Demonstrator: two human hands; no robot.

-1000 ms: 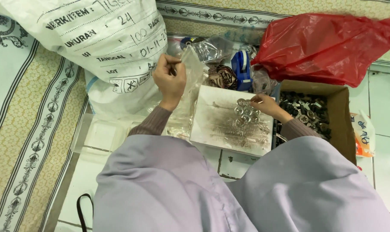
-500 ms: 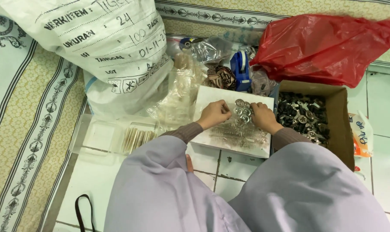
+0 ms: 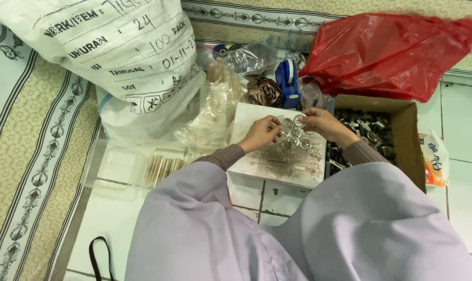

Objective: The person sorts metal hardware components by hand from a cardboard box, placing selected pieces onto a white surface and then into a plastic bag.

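Sack (image 3: 121, 57): white woven, black lettering, blue edge low down; plastic bag (image 3: 392, 52): solid red, glossy; cardboard box (image 3: 405, 130): plain brown, contents dark grey and silver mixed; tape dispenser (image 3: 288, 83): blue; board (image 3: 246, 117) under the hands: white, scuffed grey; rings (image 3: 293, 132) on it: silver, shiny; crumpled bags (image 3: 215, 114): clear, slightly yellowed; tray (image 3: 116, 166): clear plastic, holds tan sticks (image 3: 160, 167); scrunchie-like item (image 3: 264, 91): brown and cream stripes; packet (image 3: 435, 158) at right: white with orange; garment (image 3: 277, 229): plain pale lilac-grey, cuffs brown ribbed; rug (image 3: 28, 156): beige with fine gold motif, pale blue bands carrying dark scrollwork; floor tiles (image 3: 465, 130): white, dark grout; strap (image 3: 98, 257) bottom left: black.
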